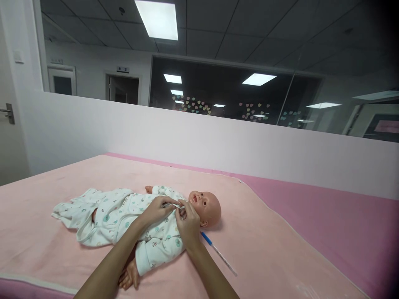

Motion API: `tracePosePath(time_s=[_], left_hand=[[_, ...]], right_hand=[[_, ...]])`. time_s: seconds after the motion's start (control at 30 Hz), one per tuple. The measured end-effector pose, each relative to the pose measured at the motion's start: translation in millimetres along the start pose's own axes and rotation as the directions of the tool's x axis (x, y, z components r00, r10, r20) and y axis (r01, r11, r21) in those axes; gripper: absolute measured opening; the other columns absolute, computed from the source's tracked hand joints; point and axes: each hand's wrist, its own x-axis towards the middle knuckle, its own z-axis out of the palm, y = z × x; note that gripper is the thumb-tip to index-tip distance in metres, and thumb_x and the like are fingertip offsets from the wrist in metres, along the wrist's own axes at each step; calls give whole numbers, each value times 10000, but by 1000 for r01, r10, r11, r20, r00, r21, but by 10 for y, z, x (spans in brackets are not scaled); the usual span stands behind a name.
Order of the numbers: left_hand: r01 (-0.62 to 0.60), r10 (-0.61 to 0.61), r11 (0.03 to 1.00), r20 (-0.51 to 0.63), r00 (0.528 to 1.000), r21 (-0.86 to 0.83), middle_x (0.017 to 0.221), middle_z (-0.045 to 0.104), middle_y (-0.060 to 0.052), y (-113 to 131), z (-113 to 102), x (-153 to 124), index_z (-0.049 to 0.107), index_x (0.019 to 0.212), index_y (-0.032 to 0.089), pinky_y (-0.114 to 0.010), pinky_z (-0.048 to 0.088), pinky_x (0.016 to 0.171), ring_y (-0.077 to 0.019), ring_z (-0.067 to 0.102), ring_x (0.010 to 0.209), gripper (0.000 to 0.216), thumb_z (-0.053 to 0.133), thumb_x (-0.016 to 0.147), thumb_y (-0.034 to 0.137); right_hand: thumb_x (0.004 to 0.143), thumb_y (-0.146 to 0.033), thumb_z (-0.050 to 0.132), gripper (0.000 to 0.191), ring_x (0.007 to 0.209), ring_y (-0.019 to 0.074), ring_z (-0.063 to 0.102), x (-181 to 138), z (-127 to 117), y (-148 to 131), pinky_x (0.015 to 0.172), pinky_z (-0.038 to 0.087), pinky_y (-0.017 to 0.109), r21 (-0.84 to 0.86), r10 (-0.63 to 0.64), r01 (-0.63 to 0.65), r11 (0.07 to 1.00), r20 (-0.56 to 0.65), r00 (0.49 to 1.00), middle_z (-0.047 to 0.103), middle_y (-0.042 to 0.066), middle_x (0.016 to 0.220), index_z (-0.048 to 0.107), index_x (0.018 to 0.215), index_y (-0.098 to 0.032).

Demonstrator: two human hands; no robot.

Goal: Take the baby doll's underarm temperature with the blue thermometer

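A baby doll (209, 207) lies on its back, head to the right, dressed in a white printed romper (115, 214). At the neck, my left hand (158, 209) pinches the white edge of the romper's collar. My right hand (188, 222) is closed on the same edge from the other side, its fingertips close to the left ones. The fingers partly hide the collar, so any fastener there cannot be made out. One doll hand sticks out of the near sleeve under my left forearm. Beside my right wrist lies a thin clear stick with a blue end (206, 238).
Under the doll spreads a peach-coloured sheet (274, 257) over a pink padded surface (336, 220). A low white wall (218, 143) with a glass window above it stands behind. At the far left is a door with a metal handle (10, 113).
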Motion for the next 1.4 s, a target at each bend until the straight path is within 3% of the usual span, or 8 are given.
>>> tracePosePath(time_s=[0.37, 0.57, 0.7, 0.97, 1.13, 1.27, 1.4], left_hand=[[-13, 12, 1000, -28, 1000, -23, 881, 654, -25, 7, 48, 0, 640, 913, 180, -273, 441, 773, -174, 581, 840, 234, 460, 770, 227], [-10, 14, 998, -54, 998, 64, 901, 584, -35, -27, 35, 10, 602, 822, 187, -292, 411, 830, -180, 535, 895, 166, 451, 768, 231], [4, -3, 999, -29, 1000, 49, 889, 575, -34, -42, 39, 17, 592, 807, 185, -301, 402, 838, -183, 526, 894, 158, 445, 766, 226], [90, -91, 981, 1, 996, -173, 957, 636, -62, -85, 16, 44, 615, 966, 169, -313, 411, 848, -195, 559, 942, 280, 433, 754, 188], [121, -162, 948, -119, 980, -294, 970, 647, -72, -65, -79, 81, 611, 979, 165, -313, 424, 836, -189, 595, 899, 300, 468, 717, 188], [85, -155, 963, -265, 952, -256, 909, 650, -71, -67, -214, -6, 616, 942, 158, -300, 455, 730, -171, 604, 752, 262, 474, 751, 268], [124, -134, 988, -108, 985, -94, 842, 667, -52, -70, -317, -178, 659, 908, 169, -293, 444, 741, -187, 591, 800, 263, 492, 776, 324]], right_hand=[[812, -197, 442, 180, 620, 125, 554, 5, -13, -21, 592, 431, 224, 80, 32, -32, 996, 12, 999, 637, 36, 784, 588, 915, -178], [811, -168, 402, 160, 614, 132, 534, -6, 18, -14, 562, 397, 224, 50, 59, -60, 997, 21, 998, 581, 18, 669, 540, 731, -179], [816, -144, 377, 182, 671, 142, 548, -6, 37, 5, 606, 413, 233, 42, 44, -45, 998, 26, 999, 594, 31, 717, 541, 746, -181], [820, -175, 407, 171, 810, 170, 543, 13, 22, -35, 732, 429, 276, -37, -19, 21, 999, 53, 998, 590, 60, 829, 573, 860, -173], [810, -211, 442, 104, 753, 166, 535, 16, 19, -44, 676, 415, 266, -78, 37, -26, 997, 135, 990, 579, 46, 779, 535, 774, -180], [792, -196, 439, 87, 688, 151, 521, 45, 6, -62, 618, 394, 245, -99, 62, -47, 994, 159, 985, 559, 22, 723, 477, 713, -191], [755, -175, 443, 64, 638, 148, 506, 63, 0, -83, 575, 375, 241, -145, 86, -66, 987, 139, 987, 532, 11, 687, 453, 695, -194]])
